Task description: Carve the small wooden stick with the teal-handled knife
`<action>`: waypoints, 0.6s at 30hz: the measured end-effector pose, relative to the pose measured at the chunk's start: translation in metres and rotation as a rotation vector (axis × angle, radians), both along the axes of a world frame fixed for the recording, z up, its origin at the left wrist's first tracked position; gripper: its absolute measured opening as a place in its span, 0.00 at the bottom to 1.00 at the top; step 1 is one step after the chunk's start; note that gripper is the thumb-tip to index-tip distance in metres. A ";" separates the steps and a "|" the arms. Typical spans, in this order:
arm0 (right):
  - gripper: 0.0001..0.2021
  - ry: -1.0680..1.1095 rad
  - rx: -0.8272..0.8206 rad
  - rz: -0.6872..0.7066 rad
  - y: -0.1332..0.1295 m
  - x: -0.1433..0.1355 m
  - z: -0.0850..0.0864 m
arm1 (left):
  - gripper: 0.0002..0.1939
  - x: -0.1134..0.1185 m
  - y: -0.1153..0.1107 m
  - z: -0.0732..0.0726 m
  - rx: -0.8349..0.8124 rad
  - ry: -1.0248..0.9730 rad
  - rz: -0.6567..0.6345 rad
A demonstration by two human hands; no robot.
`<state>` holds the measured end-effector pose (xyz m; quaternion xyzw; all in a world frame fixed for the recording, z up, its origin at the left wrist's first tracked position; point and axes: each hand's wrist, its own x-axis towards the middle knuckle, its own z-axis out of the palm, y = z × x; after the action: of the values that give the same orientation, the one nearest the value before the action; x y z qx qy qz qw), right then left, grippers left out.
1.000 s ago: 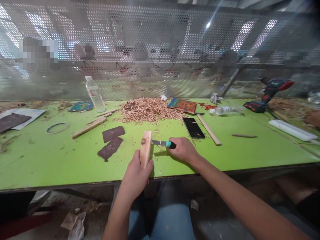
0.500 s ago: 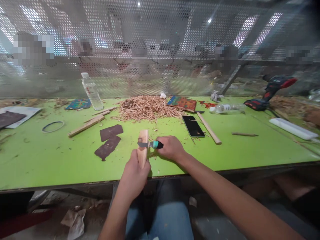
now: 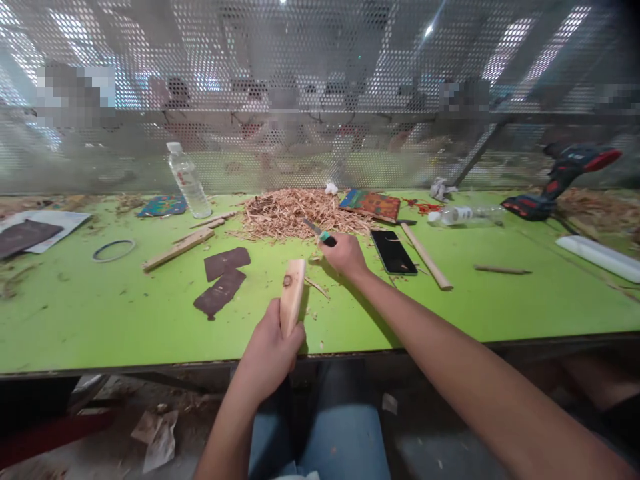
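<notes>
Near the front edge of the green table [image 3: 125, 320], my left hand [image 3: 273, 343] is wrapped round the lower end of a pale wood piece [image 3: 293, 293]. The piece points up and away from me and has a dark knot near its top. My right hand [image 3: 346, 255] is closed on the teal and black handle of a knife [image 3: 327, 238]. Its blade points up and left over the front of a pile of wood shavings [image 3: 295, 210], apart from the wood piece. A thin curled shaving lies just right of the wood.
Brown sandpaper pieces [image 3: 220, 293], a wood strip [image 3: 180, 250] and an upright bottle [image 3: 190, 183] stand or lie to the left. Rightward are a phone [image 3: 393, 252], a wooden stick [image 3: 425, 257], a lying bottle [image 3: 465, 215] and a drill [image 3: 555, 183]. Perforated metal screen [image 3: 300, 153] behind.
My right hand has moved the knife forward, off the wood and toward the shavings pile. A long shaving now shows beside the wood. My left hand keeps its hold, with the wood tilted slightly right.
</notes>
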<state>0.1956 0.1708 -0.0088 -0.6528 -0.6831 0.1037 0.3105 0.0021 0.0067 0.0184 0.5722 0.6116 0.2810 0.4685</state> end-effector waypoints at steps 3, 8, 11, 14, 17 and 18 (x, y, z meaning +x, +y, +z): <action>0.15 0.118 -0.004 -0.094 0.019 0.008 0.004 | 0.07 -0.002 0.000 0.002 -0.027 -0.021 -0.031; 0.15 0.286 -0.022 -0.200 0.045 0.017 0.005 | 0.08 -0.003 0.000 0.003 -0.028 -0.053 -0.038; 0.15 0.360 -0.035 -0.226 0.062 0.019 0.003 | 0.10 -0.005 0.001 0.003 -0.039 -0.070 -0.046; 0.16 0.418 -0.057 -0.235 0.080 0.019 0.000 | 0.13 -0.008 0.002 0.003 -0.113 -0.128 -0.082; 0.16 0.451 -0.089 -0.234 0.094 0.021 -0.002 | 0.18 -0.012 0.004 0.000 -0.167 -0.273 -0.120; 0.16 0.456 -0.100 -0.231 0.097 0.022 -0.003 | 0.18 -0.013 0.005 -0.002 -0.172 -0.333 -0.129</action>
<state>0.2178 0.2683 -0.0117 -0.7008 -0.5104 0.2455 0.4337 -0.0111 0.0120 0.0165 0.5139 0.5096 0.2878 0.6273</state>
